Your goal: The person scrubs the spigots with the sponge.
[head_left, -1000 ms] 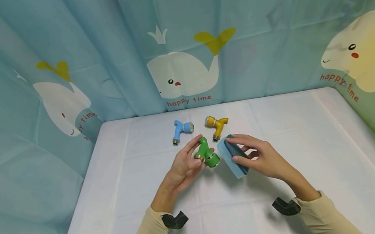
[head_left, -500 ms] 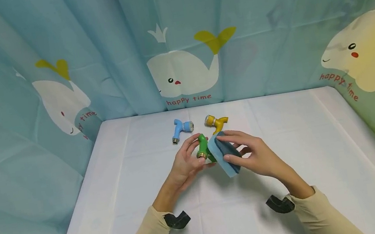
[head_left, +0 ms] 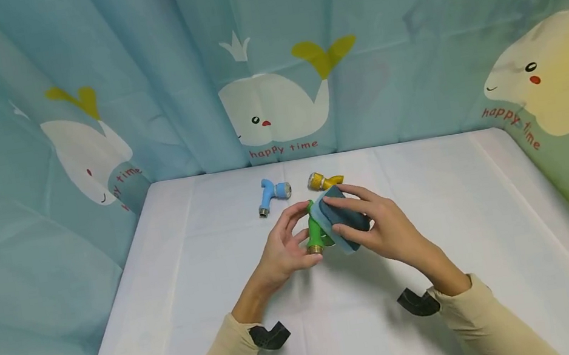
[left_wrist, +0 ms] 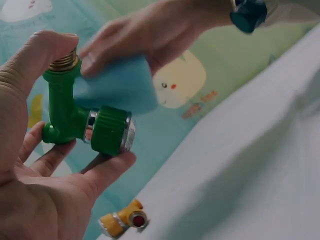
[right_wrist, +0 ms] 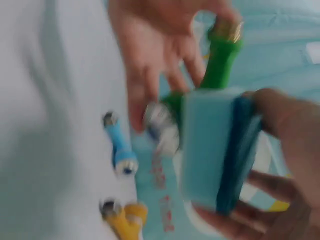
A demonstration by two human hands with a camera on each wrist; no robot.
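Two hands meet above the middle of the white table (head_left: 183,315), and we see each one busy with its own thing. Our left hand (head_left: 281,251) pinches a green tap (head_left: 316,231): in the left wrist view the thumb caps the brass threaded end on top while the fingers (left_wrist: 107,167) curl under the green collar with its chrome ring, so the tap (left_wrist: 75,117) is held clear of the table. Our right hand (head_left: 380,227) grips a blue sponge (head_left: 337,218) (light blue on one face, darker blue on the other), fingers over its top edge and thumb underneath. The sponge's pale face presses against the side of the green tap, as the left wrist view shows where the sponge (left_wrist: 117,85) lies in the crook of the tap.

Behind the hands, lying on the table, we find a blue tap (head_left: 270,194) to the left and a yellow tap (head_left: 322,181) just beyond the sponge, near each other but apart. A teal curtain (head_left: 266,57) printed with whales hangs round the table on three sides.
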